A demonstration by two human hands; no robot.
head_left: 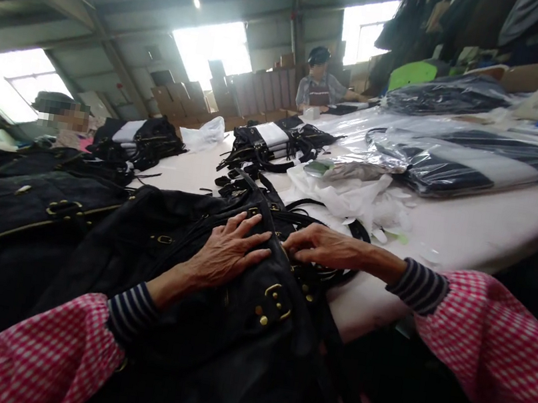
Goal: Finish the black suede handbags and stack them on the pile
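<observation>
One gold-buckled black garment point(225, 357) lies loose at near edge of counter point(456, 236), seemingly unfinished; garment stacks point(271, 136) beyond look done. Left hand point(224, 250) flat on it, splayed; right hand point(320, 244) curled, grip unclear.

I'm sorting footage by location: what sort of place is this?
Probably a garment or leather-goods workshop: black leather-like pieces with gold-toned buckles, plastic-wrapped black bundles on a table, and cardboard boxes behind.
</observation>
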